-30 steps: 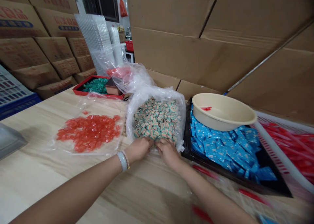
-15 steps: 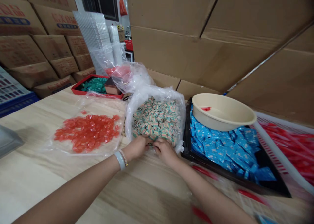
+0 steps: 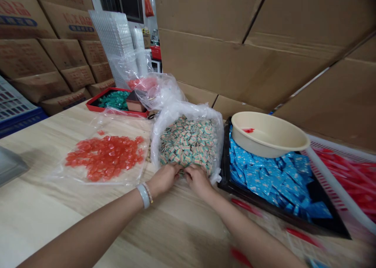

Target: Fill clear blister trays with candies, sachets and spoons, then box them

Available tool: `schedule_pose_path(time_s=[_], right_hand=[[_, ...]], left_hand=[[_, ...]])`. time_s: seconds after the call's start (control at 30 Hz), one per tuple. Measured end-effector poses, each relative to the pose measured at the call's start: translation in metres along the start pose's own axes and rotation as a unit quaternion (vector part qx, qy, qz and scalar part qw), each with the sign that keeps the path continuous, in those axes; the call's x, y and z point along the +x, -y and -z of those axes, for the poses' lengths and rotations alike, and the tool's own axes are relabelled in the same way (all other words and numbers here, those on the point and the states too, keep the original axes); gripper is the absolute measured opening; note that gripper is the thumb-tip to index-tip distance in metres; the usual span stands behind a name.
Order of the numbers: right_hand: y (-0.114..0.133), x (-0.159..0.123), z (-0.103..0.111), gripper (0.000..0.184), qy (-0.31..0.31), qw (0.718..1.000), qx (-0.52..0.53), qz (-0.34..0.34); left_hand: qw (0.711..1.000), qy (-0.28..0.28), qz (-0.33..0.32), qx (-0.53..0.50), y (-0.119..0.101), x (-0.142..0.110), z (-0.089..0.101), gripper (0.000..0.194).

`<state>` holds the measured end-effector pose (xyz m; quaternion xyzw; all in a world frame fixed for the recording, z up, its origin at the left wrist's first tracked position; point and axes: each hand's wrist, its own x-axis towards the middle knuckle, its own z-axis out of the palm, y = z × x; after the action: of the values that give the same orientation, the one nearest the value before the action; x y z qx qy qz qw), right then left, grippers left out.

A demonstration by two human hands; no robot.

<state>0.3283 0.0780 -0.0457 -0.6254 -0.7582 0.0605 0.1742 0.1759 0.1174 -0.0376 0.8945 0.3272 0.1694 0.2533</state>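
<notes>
A left hand (image 3: 166,178) and right hand (image 3: 199,180) meet, fingers curled, at the near edge of small striped green-and-tan packets (image 3: 189,141) inside a translucent plastic bag (image 3: 217,142) on the pale wooden worktop (image 3: 141,236); whether either grip holds a packet cannot be told.

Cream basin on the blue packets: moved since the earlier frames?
No. The cream basin keeps its place against the black tray and the cardboard boxes behind; the slight shift in frame is shared by all three, so likely the camera.
</notes>
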Motion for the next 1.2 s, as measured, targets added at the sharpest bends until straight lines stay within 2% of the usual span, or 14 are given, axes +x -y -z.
schedule_pose_path(time_s=[0.23, 0.43, 0.63, 0.7, 0.8, 0.9, 1.03, 1.2], right_hand=[[0.004, 0.001, -0.003, 0.013, 0.004, 1.0, 0.005, 0.007], [0.007, -0.009, -0.002, 0.016, 0.012, 0.997, -0.046, 0.055], [-0.01, 0.012, 0.01, 0.02, -0.017, 0.998, 0.048, 0.038], [-0.015, 0.027, 0.016, 0.021, 0.002, 0.996, 0.051, 0.072], [-0.016, 0.047, 0.021, 0.023, 0.068, 0.986, 0.031, 0.151], [-0.015, 0.056, 0.021, 0.027, 0.121, 0.972, -0.006, 0.201], [-0.014, 0.05, 0.021, 0.029, 0.128, 0.963, -0.064, 0.227], [-0.011, 0.033, 0.026, 0.02, 0.1, 0.975, -0.073, 0.186]], left_hand=[[1.0, 0.004, 0.006, 0.009, 0.0, -0.002, 0.0, 0.021], [1.0, 0.009, 0.026, 0.014, -0.005, -0.002, 0.0, 0.02], [0.997, -0.006, 0.055, 0.062, -0.003, -0.005, 0.0, 0.02], [0.995, -0.016, 0.071, 0.065, -0.001, -0.006, 0.0, 0.019], [0.995, -0.018, 0.079, 0.06, 0.001, -0.007, -0.001, 0.018], [0.996, -0.014, 0.074, 0.046, 0.004, -0.007, 0.0, 0.016], [0.998, -0.01, 0.053, 0.02, 0.006, -0.009, 0.003, 0.017], [1.0, -0.004, 0.029, -0.004, 0.009, -0.012, 0.005, 0.019]])
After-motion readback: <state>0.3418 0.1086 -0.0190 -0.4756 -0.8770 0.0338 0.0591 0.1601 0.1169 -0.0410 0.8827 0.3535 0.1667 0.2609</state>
